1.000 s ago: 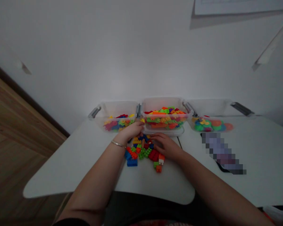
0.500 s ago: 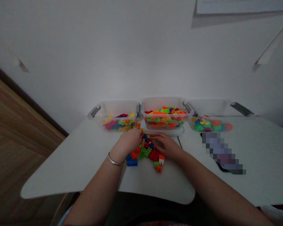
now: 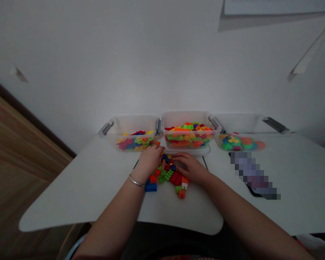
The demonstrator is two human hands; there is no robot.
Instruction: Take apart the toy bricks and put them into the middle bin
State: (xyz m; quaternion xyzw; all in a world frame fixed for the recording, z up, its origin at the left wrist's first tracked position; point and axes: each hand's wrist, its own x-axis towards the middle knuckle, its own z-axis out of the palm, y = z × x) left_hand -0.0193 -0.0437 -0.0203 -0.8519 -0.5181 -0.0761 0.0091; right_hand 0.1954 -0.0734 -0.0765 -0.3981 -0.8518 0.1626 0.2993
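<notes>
Head view: seemingly unfinished, with many pieces already inside left tub, middle tub and right tub, and loose blocks remaining on the table, between left hand with curled fingers and right hand with bent ones; cannot tell if grasping any

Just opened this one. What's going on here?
A person's left hand and right hand are at either side of a pile of colourful toy blocks on a white table. Whether either hand grips a block is too hard to make out. Behind the pile stand three clear bins, the left bin, middle bin and right bin, each with colourful pieces inside. A flat, pixelated object lies to the right.
</notes>
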